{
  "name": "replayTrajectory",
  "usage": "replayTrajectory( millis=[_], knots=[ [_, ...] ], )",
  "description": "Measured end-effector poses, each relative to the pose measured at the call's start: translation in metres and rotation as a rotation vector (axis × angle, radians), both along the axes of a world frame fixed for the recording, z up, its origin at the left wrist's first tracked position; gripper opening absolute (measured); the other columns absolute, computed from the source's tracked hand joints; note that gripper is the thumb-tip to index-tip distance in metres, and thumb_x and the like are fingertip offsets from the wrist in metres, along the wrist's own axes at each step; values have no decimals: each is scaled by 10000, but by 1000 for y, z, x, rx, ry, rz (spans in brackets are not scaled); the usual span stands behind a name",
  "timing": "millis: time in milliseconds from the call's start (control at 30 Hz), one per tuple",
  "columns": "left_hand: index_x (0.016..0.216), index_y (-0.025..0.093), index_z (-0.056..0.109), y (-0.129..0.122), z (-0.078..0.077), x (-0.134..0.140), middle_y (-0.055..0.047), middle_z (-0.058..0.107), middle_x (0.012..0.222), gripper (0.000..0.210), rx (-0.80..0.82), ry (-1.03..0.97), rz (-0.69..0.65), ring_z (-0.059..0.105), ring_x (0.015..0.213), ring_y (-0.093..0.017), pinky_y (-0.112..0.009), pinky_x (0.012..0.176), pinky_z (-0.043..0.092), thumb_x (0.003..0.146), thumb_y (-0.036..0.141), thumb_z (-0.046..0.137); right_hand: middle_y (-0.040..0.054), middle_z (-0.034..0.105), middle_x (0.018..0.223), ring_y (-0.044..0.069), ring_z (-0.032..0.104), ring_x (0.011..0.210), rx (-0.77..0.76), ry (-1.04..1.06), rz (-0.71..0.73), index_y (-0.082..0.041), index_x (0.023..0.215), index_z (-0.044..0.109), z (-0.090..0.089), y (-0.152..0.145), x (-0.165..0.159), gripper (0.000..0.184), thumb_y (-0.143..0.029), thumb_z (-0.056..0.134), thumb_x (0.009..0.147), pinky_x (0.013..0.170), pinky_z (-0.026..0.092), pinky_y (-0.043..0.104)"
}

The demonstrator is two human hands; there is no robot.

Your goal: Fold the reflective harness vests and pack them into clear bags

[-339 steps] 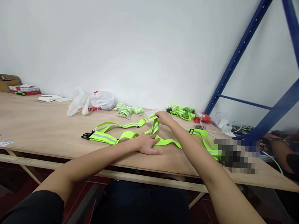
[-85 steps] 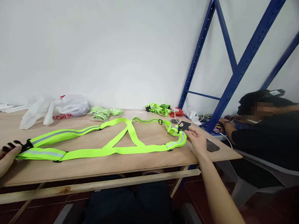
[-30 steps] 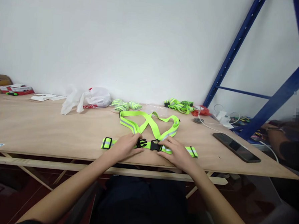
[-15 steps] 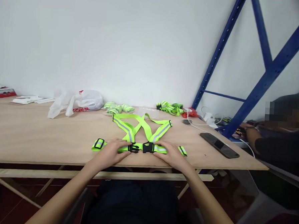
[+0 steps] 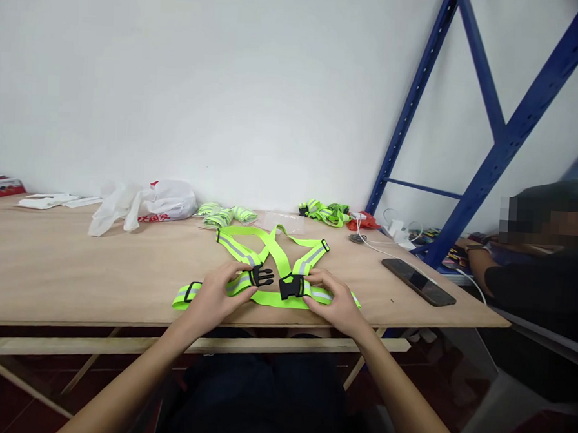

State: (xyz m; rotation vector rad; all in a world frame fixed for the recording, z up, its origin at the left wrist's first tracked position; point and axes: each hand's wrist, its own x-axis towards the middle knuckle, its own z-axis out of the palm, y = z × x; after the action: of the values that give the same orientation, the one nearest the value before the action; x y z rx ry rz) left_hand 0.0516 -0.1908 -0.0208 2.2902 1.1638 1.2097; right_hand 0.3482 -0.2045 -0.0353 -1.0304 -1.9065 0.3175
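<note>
A neon-green reflective harness with grey stripes lies spread on the table, its shoulder straps crossing at the back. My left hand pinches the pronged half of its black side-release buckle, prongs pointing right. The socket half of the buckle is between the thumb and fingers of my right hand. A small gap separates the two halves. Below them the waist strap runs along the table, and a black slider sits on its left end.
Folded green straps, a bundled green harness and a white plastic bag lie along the wall. A phone and white cable are at right. Blue shelf posts rise beside a person at far right.
Both hands have lifted the buckle halves slightly off the waist strap and tilted them. The pronged half now points up and right, and more of the strap shows beneath. The view has shifted slightly.
</note>
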Motion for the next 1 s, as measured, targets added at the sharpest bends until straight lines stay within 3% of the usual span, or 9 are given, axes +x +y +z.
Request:
replayTrajectory(
  millis=[233,567,1000],
  knots=[
    [1159,234,699,0,-7,3,-92,706,1187,342,22,-37,-49,658,1101,-262,-388,968,522,890,442,662,122,694,1183,266,654,1148,-7,123,-12,-215,1055,668,-8,2,4,292,-343,708,796,982,530,395],
    [1171,250,708,-4,-9,3,-80,710,1193,361,25,18,-72,667,1105,-260,-372,984,515,881,463,676,133,702,1166,282,672,1105,85,23,-12,-215,1004,679,-4,-1,-1,240,-338,720,802,976,524,426],
    [1156,241,729,-3,-15,2,-70,712,1208,335,52,75,-123,672,1116,-245,-321,980,524,876,420,696,105,697,1223,295,667,1126,-35,-108,9,-221,1031,690,-6,0,0,256,-346,733,812,966,522,415]
  ],
)
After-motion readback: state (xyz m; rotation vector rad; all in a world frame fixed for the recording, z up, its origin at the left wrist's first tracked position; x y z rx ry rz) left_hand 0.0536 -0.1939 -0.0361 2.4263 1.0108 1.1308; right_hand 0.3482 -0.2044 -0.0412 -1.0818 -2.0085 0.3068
